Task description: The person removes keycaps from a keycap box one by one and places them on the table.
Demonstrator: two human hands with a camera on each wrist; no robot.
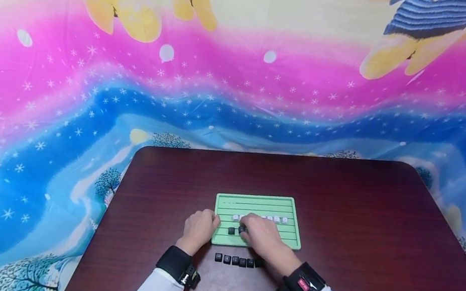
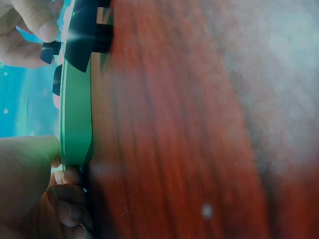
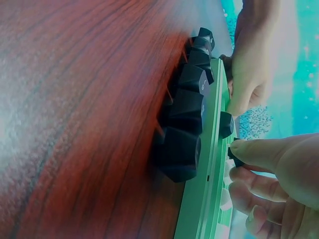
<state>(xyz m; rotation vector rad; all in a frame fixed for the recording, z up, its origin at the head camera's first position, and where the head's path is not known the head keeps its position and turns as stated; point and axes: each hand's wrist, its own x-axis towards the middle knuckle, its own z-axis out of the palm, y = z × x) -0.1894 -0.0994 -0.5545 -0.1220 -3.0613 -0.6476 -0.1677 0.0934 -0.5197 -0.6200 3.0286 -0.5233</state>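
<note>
A light green grooved tray (image 1: pixel 258 203) lies on the table, its left edge gripped by my left hand (image 1: pixel 200 227). In the left wrist view the thumb is over the rim and the fingers curl at its side. My right hand (image 1: pixel 263 236) pinches a black keycap (image 3: pixel 235 155) between thumb and forefinger, over the tray's lower part. Just left of it, another black keycap (image 1: pixel 231 231) sits in the tray. White keycaps (image 1: pixel 284 220) form a row across the tray's middle, partly hidden by the right hand.
Several black keycaps (image 1: pixel 235 261) stand in a row on the dark red-brown table (image 1: pixel 362 222), just in front of the tray; the right wrist overlaps the row's right end. A printed cloth (image 1: pixel 226 73) hangs behind the table.
</note>
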